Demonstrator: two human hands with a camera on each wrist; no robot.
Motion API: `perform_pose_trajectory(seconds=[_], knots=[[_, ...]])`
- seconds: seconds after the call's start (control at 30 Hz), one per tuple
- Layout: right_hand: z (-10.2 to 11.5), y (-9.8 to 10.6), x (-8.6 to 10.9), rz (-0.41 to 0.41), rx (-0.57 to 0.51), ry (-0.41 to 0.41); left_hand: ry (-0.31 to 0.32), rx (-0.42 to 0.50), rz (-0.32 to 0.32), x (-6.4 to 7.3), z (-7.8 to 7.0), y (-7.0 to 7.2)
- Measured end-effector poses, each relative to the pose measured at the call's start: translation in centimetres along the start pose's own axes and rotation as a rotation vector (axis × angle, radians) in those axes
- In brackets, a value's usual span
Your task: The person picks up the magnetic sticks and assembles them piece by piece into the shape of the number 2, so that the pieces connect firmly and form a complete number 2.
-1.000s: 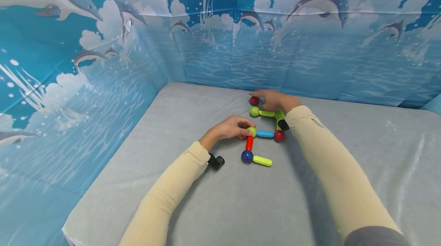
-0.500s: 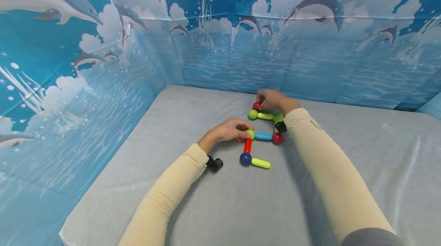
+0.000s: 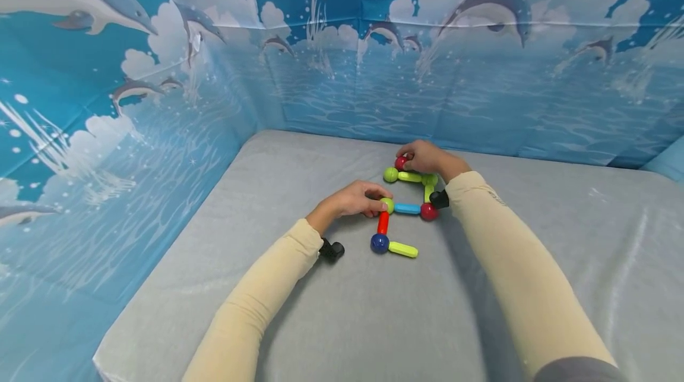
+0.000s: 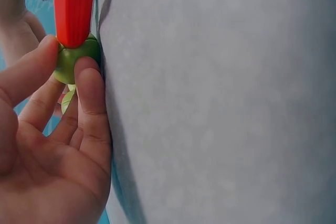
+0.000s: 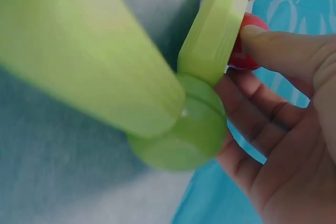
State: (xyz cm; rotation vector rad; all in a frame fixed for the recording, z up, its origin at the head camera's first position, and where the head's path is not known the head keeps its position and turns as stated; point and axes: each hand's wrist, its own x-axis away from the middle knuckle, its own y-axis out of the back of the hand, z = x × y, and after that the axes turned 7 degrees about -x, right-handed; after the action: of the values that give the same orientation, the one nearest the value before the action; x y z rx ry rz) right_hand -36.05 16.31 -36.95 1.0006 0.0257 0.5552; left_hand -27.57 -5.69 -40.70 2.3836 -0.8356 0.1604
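My left hand (image 3: 355, 199) pinches a light green ball (image 4: 73, 64) between thumb and fingers. A red rod (image 4: 73, 9) joins that ball to a dark blue ball (image 3: 380, 243), from which a yellow-green rod (image 3: 403, 249) sticks out. From the pinched ball, a light blue rod (image 3: 407, 208) runs to a red ball (image 3: 429, 211). Farther back, yellow-green rods (image 5: 212, 32) meet at a green corner ball (image 5: 184, 129), and another green ball (image 3: 390, 174) caps the far left end. My right hand (image 3: 424, 156) pinches a second red ball (image 5: 244, 45) just behind that back rod.
Grey cloth covers the table (image 3: 342, 322). Blue dolphin-print sheets (image 3: 331, 85) hang along its back and left side. Both wrists carry black cameras (image 3: 332, 250), the right one close over the corner of the shape.
My right hand's fingers have closed around the far red ball and shifted it slightly to the right. The left hand keeps its grip on the green ball.
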Motion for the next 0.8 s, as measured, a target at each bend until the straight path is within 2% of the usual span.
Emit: perform_pose_trajectory(seconds=[0.13,0.27,0.5,0.67,0.8], knots=[[0.0,0.5,0.8,-0.027,0.014,0.028,-0.007,-0.001,-0.003,0.1,-0.1,0.1],[-0.3,0.9,3.0,-0.067,0.047,0.084,-0.009,-0.002,-0.007,0.2,-0.2,-0.2],[-1.1,1.4,9.3,-0.125,0.054,0.199,0.013,0.005,0.003,0.0,0.3,-0.7],[-1.4,1.6,14.7,-0.149,0.016,0.215,0.000,-0.008,0.004,0.1,0.2,-0.7],[-1.8,1.0,17.8,-0.202,0.022,0.233,-0.004,-0.013,-0.001,0.1,0.1,-0.3]])
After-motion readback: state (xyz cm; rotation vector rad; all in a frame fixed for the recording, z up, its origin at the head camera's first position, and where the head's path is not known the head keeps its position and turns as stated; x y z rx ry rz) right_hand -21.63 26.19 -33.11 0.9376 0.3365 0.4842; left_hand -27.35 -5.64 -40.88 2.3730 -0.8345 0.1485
